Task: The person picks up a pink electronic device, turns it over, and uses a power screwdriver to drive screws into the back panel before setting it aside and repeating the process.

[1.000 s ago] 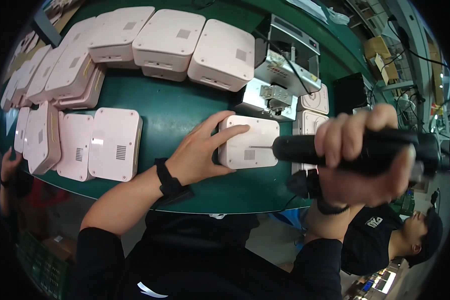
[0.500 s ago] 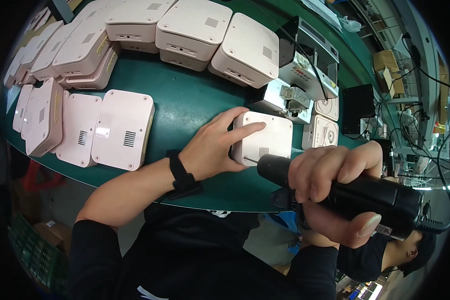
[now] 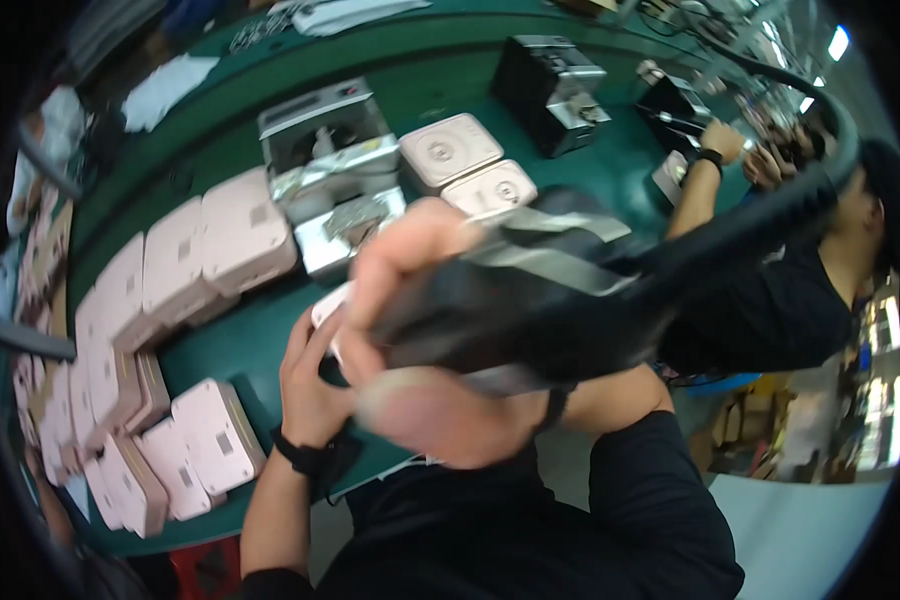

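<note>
My right hand [image 3: 425, 400] is wrapped round a black corded electric screwdriver [image 3: 530, 310], held close to the camera and smeared by motion. Its tip is hidden behind my fist. Beyond it, my left hand [image 3: 315, 392] grips a small pale plastic box [image 3: 327, 306] on the green bench. Only one corner of that box shows; the screwdriver and my right hand cover the rest. Whether the bit touches the box cannot be seen.
Pale boxes [image 3: 250, 225] stand in stacked rows at the left, others [image 3: 217, 435] nearer. A silver-and-black machine [image 3: 330, 130] sits behind my hands, beside two pale boxes [image 3: 450, 148]. A black machine [image 3: 550, 95] is farther right. A co-worker's arm [image 3: 700, 195] reaches over the bench at the right.
My view has swung to the right, bringing the co-worker's hands in. The screwdriver and my right hand now loom nearer and cover most of the box. My left hand stays on it.
</note>
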Tool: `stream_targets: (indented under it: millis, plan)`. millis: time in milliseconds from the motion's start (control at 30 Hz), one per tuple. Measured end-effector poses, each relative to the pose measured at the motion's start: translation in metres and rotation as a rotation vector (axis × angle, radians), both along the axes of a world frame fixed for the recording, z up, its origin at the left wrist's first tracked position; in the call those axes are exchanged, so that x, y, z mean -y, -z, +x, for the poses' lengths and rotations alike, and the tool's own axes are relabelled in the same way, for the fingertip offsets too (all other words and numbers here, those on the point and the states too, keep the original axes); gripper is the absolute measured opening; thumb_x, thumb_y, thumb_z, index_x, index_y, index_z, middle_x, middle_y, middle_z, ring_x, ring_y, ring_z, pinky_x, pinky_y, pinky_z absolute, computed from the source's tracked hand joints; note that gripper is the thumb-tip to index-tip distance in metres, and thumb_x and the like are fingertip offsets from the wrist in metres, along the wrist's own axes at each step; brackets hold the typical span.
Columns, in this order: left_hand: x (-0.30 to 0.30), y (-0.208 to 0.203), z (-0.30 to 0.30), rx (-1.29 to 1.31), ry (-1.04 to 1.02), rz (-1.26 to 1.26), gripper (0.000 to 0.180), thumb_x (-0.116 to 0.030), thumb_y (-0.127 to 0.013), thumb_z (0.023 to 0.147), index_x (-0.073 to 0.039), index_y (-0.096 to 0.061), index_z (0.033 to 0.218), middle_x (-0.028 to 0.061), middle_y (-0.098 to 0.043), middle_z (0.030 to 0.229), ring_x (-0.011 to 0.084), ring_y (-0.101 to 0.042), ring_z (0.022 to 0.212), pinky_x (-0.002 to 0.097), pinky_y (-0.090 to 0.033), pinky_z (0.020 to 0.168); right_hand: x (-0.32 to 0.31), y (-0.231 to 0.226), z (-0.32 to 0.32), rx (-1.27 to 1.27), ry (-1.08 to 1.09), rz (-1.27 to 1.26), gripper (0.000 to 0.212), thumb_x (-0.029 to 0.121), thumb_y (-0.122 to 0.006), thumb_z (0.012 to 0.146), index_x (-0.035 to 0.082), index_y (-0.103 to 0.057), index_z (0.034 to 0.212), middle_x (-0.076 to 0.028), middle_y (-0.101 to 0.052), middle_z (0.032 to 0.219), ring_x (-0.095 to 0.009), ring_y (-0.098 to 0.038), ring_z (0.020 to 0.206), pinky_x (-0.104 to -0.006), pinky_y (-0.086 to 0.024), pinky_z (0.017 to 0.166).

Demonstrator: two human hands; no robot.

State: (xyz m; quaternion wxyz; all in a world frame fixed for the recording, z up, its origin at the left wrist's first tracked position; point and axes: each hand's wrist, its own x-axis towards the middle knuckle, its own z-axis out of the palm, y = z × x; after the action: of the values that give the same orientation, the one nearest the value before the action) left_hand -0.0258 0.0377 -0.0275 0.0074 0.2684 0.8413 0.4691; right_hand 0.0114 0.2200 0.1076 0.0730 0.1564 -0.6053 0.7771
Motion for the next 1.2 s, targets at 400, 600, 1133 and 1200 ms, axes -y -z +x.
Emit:
stream_targets:
  millis: [400,600,1133,1200]
  plan:
    - [-0.156,-0.084,-0.032,1.285,0.642,0.521,0.073,-0.058,-0.043,0.098,-0.005,-0.036,0.147,0.0171,-0.058,0.132,0.0314,-0.062,0.116,0.0373,-0.061,0.066,-0.108,0.01,0.157,0.091,-0.02,-0.452,0.052,0.041,-0.078,0.08,0.001,-0.05,0.098,-0.011,-0.056,0.069,-0.021,-0.053,0.054,-0.0345,-0.043,0.052]
    - [-0.289,-0.046,-0.094,1.4,0.428,0.532,0.073,-0.061,-0.043,0.097,-0.003,-0.042,0.142,0.019,-0.054,0.135,0.0364,-0.058,0.119,0.0508,-0.056,0.092,-0.128,0.017,0.197,0.03,0.04,-0.471,0.051,0.038,-0.079,0.08,0.0,-0.05,0.097,-0.011,-0.057,0.068,-0.023,-0.056,0.055,-0.0364,-0.046,0.053]
    - [-0.199,-0.01,0.02,-0.536,0.447,-0.399,0.065,-0.031,-0.079,0.077,-0.012,-0.055,0.134,0.0271,-0.041,0.143,0.0453,-0.041,0.133,0.0474,-0.037,0.111,-0.155,0.085,0.193,0.102,0.102,-0.562,0.049,0.039,-0.075,0.085,0.002,-0.046,0.101,-0.01,-0.056,0.067,-0.02,-0.056,0.054,-0.0335,-0.045,0.053]
    - [-0.2,-0.006,0.018,-0.537,0.452,-0.392,0.061,-0.028,-0.078,0.078,-0.014,-0.056,0.134,0.0273,-0.04,0.144,0.0446,-0.039,0.135,0.0473,-0.035,0.112,-0.152,0.088,0.191,0.098,0.095,-0.539,0.048,0.038,-0.074,0.085,0.002,-0.046,0.101,-0.01,-0.056,0.067,-0.02,-0.055,0.054,-0.0331,-0.044,0.054]
